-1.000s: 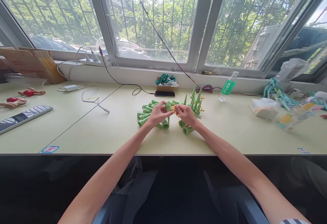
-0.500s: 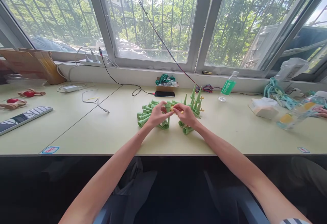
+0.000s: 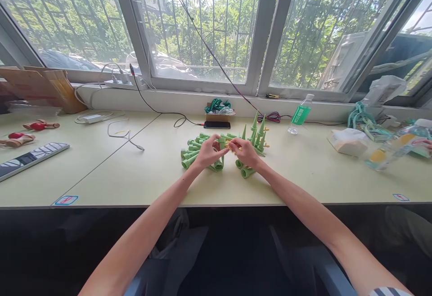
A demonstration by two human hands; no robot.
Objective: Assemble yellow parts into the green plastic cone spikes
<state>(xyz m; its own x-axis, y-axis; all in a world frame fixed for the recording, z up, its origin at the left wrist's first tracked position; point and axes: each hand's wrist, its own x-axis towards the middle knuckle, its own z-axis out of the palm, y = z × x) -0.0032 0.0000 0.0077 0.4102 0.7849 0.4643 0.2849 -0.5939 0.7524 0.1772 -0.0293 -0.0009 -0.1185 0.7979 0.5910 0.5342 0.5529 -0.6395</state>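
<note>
My left hand (image 3: 208,152) is closed round a green plastic cone spike (image 3: 222,145), which it holds upright just above the table. My right hand (image 3: 245,151) pinches a small yellow piece (image 3: 234,146) against the side of that spike. Behind and under my hands lies a heap of loose green cone spikes (image 3: 193,150). To the right of it several spikes with yellow pieces fitted (image 3: 260,132) stand upright with their tips up.
A black phone (image 3: 217,124) and a small box of green items (image 3: 218,108) lie behind the heap. A green-labelled bottle (image 3: 300,115), tissue pack (image 3: 348,142) and plastic bags (image 3: 388,150) sit right. Cables (image 3: 125,131), a keyboard (image 3: 30,158) and red toys (image 3: 39,125) lie left. Another person's hand (image 3: 425,144) shows at the far right.
My hands have stayed on the spike and the yellow piece, with only small finger shifts. The view has tilted slightly.
</note>
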